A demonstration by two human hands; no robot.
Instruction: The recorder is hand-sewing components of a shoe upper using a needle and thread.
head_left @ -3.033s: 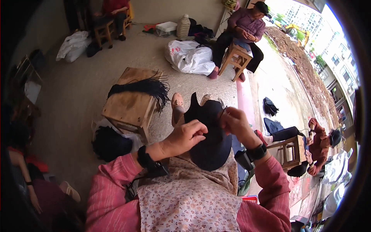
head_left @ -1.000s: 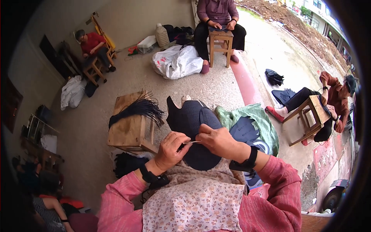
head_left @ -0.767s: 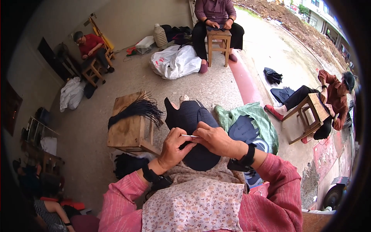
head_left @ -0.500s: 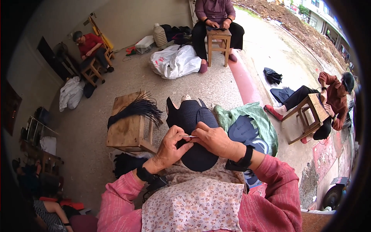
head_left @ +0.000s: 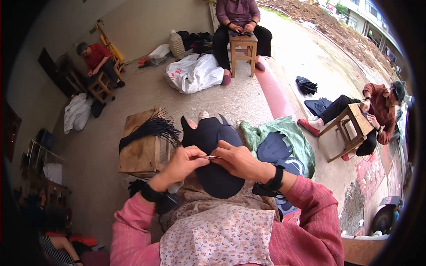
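Over my lap lies a dark navy shoe upper [head_left: 218, 182], its pointed ends turned away from me. Above its middle, my left hand [head_left: 184, 163] and my right hand [head_left: 243, 165] meet, both closed in a pinch. Between their fingertips runs a thin, silvery needle-like tool [head_left: 209, 156], held level. Whether a thread or cord is on it is too small to make out. A floral apron [head_left: 217, 237] covers my lap on the near side.
Left of my hands, a wooden stool [head_left: 136, 163] bears a bundle of black cords [head_left: 148, 131]. To the right, green cloth [head_left: 304, 155] lies under dark shoe pieces [head_left: 274, 147]. Co-workers sit at stools [head_left: 243, 44] ahead, far left and right. A white sack [head_left: 195, 73] rests on the floor.
The whole view has shifted slightly. My left hand has turned, its back now more toward me and its thumb less in sight. Both hands keep their pinch on the thin tool.
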